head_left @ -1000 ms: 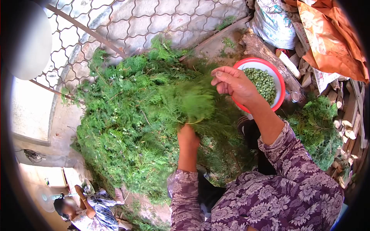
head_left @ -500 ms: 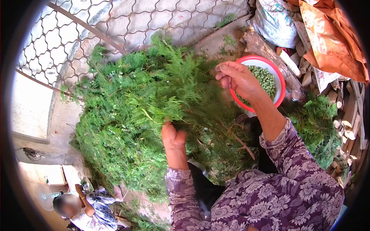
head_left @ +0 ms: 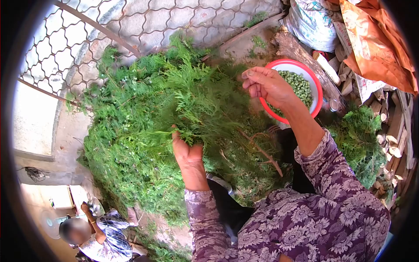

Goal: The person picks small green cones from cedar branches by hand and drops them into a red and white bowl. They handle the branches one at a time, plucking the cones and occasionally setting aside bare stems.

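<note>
My left hand is closed around a feathery evergreen branch, its fingers partly buried in the foliage. The sprays lie over a large heap of cut green branches. A bare brown stem slants down to the right of this hand. My right hand is raised, its thumb and fingertips pinched together and the other fingers curled; anything between the tips is too small to make out. Just behind it sits a white bowl with a red rim, holding many small green cones, partly covered by the hand and wrist.
Wire mesh borders the heap at the top. A log, a white sack, an orange sheet and split wood lie on the right, near more greenery. Another person sits at lower left.
My left hand has shifted slightly left and up with the branch, whose sprays have swung left. My right hand stays beside the bowl, fingers still pinched.
</note>
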Motion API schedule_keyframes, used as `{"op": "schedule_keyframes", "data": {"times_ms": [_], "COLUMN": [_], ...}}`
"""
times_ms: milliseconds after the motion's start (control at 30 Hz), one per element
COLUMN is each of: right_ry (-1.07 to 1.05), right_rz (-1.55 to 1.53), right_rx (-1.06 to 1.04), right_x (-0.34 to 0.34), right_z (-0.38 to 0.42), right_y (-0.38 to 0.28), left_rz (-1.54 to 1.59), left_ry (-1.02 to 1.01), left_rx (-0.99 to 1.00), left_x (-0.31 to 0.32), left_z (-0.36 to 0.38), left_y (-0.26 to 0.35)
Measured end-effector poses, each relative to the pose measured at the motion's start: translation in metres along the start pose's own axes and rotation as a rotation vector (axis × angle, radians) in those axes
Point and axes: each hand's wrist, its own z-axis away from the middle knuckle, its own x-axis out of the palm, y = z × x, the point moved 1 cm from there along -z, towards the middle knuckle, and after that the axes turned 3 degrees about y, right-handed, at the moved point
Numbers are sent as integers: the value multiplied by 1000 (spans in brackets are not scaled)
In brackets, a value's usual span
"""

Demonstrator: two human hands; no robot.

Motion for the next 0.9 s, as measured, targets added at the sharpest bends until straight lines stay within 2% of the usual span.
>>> {"op": "schedule_keyframes", "data": {"times_ms": [133,233,367,433,600,700,833,900], "right_ry": [-8,-18,-36,-29,-43,-40,-65,-69], "right_rz": [22,39,57,83,149,159,166,172], "right_rx": [3,8,15,21,26,32,39,36], "right_x": [0,0,0,4,7,8,7,8], "right_z": [0,0,-1,1,2,3,3,3], "right_y": [1,1,4,3,4,4,4,4], "left_rz": [147,62,22,96,76,50,76,85], "left_ry": [22,112,119,3,-36,-102,-83,-186], "left_rx": [28,42,34,49,-32,19,55,74], "left_x": [-1,3,5,1,13,12,12,11], "left_z": [-1,4,8,3,15,14,17,15], "left_y": [3,3,2,2,-8,-12,-14,-16]}}
